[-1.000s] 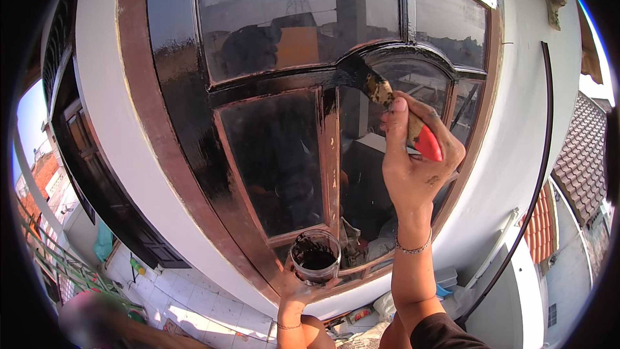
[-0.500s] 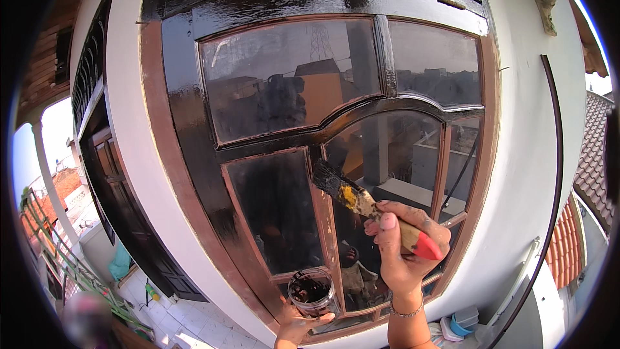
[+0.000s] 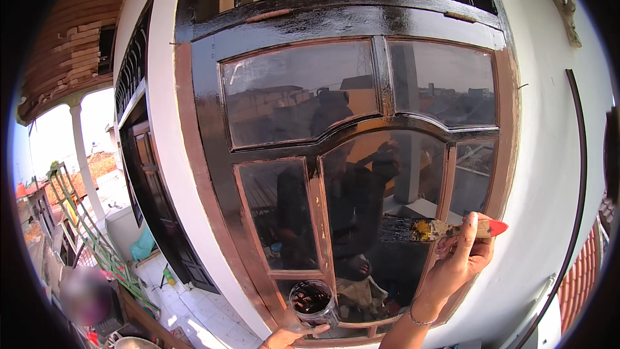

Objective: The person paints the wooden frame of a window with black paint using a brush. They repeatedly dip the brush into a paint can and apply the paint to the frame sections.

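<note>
My right hand [image 3: 462, 258] grips the wooden handle of a paintbrush [image 3: 441, 230] with a red end. Dark bristles point left, in front of the arched glass pane; I cannot tell whether they touch anything. Low in the middle, my left hand [image 3: 292, 332] holds a clear jar [image 3: 316, 312] of dark paint from below and beside. Both hands are in front of a wooden window panel [image 3: 216, 113] with several glass panes. Its upper rails and left side are glossy black, while the lower strips around the panes and the outer frame [image 3: 223, 232] are reddish brown.
A long black pipe [image 3: 578, 142] runs down the white wall [image 3: 542, 155] at the right. To the left are a dark door [image 3: 169, 220], green poles [image 3: 90, 232] and a tiled floor [image 3: 194, 304]. A blurred round shape [image 3: 85, 296] stands at lower left.
My right hand and the brush have moved right, and the bristles have swung from up-left to nearly level. The view has shifted, showing more above. The jar stays in my left hand.
</note>
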{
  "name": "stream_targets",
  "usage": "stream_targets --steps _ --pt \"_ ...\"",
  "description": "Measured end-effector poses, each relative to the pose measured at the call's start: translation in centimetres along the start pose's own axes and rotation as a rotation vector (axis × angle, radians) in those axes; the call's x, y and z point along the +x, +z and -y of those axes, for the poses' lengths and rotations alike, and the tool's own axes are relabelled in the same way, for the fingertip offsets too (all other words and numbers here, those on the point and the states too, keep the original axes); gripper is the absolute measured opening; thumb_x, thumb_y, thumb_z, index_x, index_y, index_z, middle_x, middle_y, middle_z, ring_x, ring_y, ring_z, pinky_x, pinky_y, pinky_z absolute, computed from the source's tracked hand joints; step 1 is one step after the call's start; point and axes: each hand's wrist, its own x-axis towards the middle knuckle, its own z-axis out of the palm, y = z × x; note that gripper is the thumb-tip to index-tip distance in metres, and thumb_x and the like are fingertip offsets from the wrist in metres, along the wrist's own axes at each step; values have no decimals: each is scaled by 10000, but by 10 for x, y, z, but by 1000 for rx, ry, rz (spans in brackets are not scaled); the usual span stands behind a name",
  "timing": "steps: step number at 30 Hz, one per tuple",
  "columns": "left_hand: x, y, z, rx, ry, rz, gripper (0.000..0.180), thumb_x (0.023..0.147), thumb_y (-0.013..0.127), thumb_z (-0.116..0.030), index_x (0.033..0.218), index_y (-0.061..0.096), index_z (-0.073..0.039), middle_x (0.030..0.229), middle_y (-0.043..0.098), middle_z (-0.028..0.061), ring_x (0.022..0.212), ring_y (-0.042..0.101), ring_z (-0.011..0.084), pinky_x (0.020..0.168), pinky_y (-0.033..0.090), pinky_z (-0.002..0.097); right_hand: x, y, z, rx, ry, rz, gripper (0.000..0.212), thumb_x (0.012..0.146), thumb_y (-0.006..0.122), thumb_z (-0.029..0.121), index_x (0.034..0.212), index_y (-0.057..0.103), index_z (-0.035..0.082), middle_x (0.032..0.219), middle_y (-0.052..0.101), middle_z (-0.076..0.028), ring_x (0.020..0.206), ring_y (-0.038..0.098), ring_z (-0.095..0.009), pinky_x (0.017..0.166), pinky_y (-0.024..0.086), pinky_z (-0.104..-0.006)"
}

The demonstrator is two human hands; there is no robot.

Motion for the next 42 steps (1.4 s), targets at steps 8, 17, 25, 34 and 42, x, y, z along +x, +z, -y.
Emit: stream_targets --steps 8,17,25,34,42 --pt "-8 16 -10 148 207 -93 886 590 1008 -178 1332 551 -11 1255 672 89 1153 627 181 1043 512 348 16 -9 -3 -92 160 224 175 1004 681 147 1038 561 25 630 635 -63 485 607 -95 423 428 -179" --pt "3 30 -30 33 218 -36 916 667 971 -109 1413 450 -14 1330 615 86 1212 596 177 1079 495 357 15 -24 -5 29 267 630 170 984 670 104 1035 537 10 703 691 -115 557 685 -154 477 501 -215" --pt "27 32 -59 174 251 84 957 700 936 -83 1466 362 -74 1417 513 93 1296 547 208 1121 506 418 11 -20 -9 -43 498 1042 285 821 755 52 951 516 -32 737 644 -80 700 694 -164 655 541 -261" --pt "41 34 -37 20 225 24 1010 626 987 -192 1428 396 -27 1378 565 106 1271 571 203 1128 457 365 9 -21 -21 -244 275 1296 281 755 763 134 879 565 -22 649 651 -66 580 613 -121 597 472 -238" --pt "37 26 -14 232 405 -90 1050 579 1008 -149 1422 392 -38 1358 584 111 1244 598 192 1087 497 352 2 -10 -16 -368 218 1695 304 740 768 128 949 613 -29 784 712 -119 677 716 -185 647 555 -284"
